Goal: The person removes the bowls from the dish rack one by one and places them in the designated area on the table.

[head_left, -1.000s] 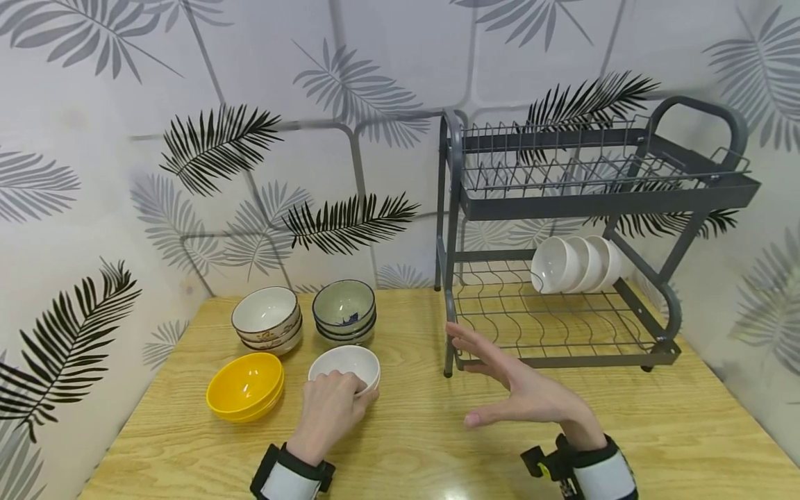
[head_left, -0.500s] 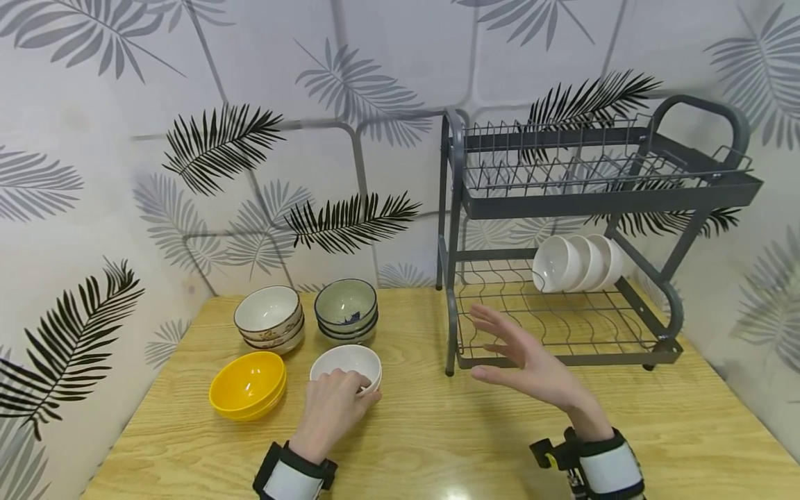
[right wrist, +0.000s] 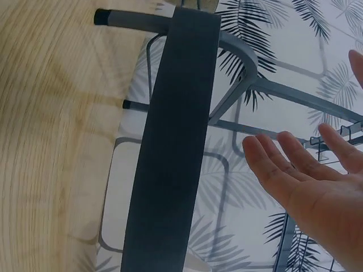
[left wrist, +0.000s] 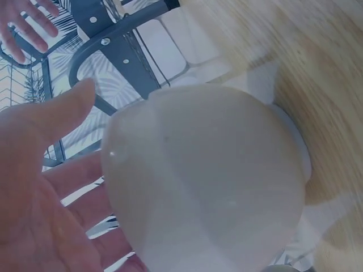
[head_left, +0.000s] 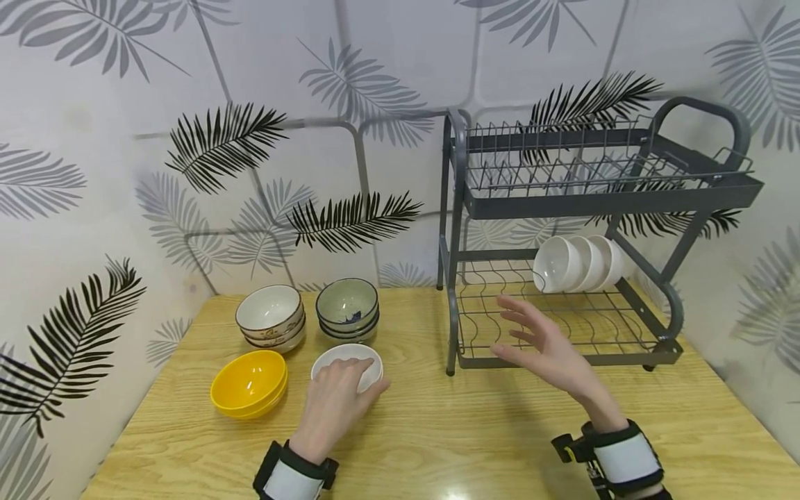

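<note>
We are looking at the white bowl (head_left: 353, 353), which is resting upright on the wooden surface (head_left: 431, 430). The left hand (head_left: 337, 397) is hovering over the near side of the white bowl; its thumb is standing away, so it is not gripping. Whether its fingers are touching the bowl, we cannot tell. The right hand (head_left: 550, 351) is hovering well to the right of the white bowl; its fingers are spreading loosely and holding nothing. Just behind the white bowl, greenish bowls (head_left: 347, 305) are standing in a stack. To its left, yellow bowls (head_left: 248, 385) are sitting nested, and patterned bowls (head_left: 270, 316) are standing stacked behind and left of it. To its right and farther back, a dark grey rack (head_left: 612, 204) is standing, its lower tier carrying three racked bowls (head_left: 581, 264), white and turned on edge.
</note>
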`<action>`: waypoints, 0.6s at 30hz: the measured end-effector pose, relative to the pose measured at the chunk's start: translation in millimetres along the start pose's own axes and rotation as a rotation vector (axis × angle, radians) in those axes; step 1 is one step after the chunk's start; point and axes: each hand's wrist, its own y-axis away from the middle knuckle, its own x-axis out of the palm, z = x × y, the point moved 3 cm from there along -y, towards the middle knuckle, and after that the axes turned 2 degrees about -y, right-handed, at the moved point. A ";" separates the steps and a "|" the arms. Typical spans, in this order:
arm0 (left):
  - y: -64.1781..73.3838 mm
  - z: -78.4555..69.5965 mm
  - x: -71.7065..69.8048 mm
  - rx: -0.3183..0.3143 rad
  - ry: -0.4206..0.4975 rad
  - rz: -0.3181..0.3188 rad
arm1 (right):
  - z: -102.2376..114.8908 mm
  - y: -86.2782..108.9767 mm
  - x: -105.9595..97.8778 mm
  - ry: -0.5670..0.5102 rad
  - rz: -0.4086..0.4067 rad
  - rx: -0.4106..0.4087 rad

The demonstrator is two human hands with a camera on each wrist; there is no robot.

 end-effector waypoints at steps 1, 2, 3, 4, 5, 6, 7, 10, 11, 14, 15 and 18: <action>-0.6 -0.4 -0.5 0.009 0.007 -0.012 | -0.5 -0.3 -2.0 0.007 -0.010 0.000; -1.2 -1.0 -1.0 0.020 0.014 -0.023 | -1.3 -0.7 -3.9 0.014 -0.020 -0.002; -1.6 -1.6 -1.5 0.032 0.022 -0.034 | -2.0 -1.1 -5.8 0.021 -0.031 -0.007; -1.9 -2.6 -2.3 0.048 0.033 -0.047 | -2.7 -1.5 -7.7 0.025 -0.042 -0.010; -2.1 -3.6 -3.0 0.067 0.046 -0.059 | -3.6 -1.9 -9.6 0.036 -0.054 -0.012; -2.1 -5.0 -4.0 0.090 0.057 -0.070 | -4.4 -2.2 -11.4 0.045 -0.064 -0.016; -2.1 -6.3 -5.1 0.112 0.070 -0.080 | -4.9 -2.7 -13.3 0.051 -0.075 -0.019; -2.3 -10.4 -7.9 0.171 0.130 -0.098 | -5.8 -3.6 -18.4 0.081 -0.104 -0.023; -2.4 -11.6 -8.5 0.186 0.153 -0.097 | -6.2 -3.8 -20.1 0.091 -0.113 -0.024; -2.7 -14.5 -10.0 0.213 0.219 -0.088 | -6.6 -4.6 -24.6 0.116 -0.136 -0.035; -2.8 -15.2 -10.1 0.220 0.238 -0.081 | -7.0 -4.9 -26.1 0.124 -0.145 -0.041; -3.0 -16.9 -10.0 0.223 0.288 -0.051 | -7.6 -6.4 -30.5 0.152 -0.169 -0.057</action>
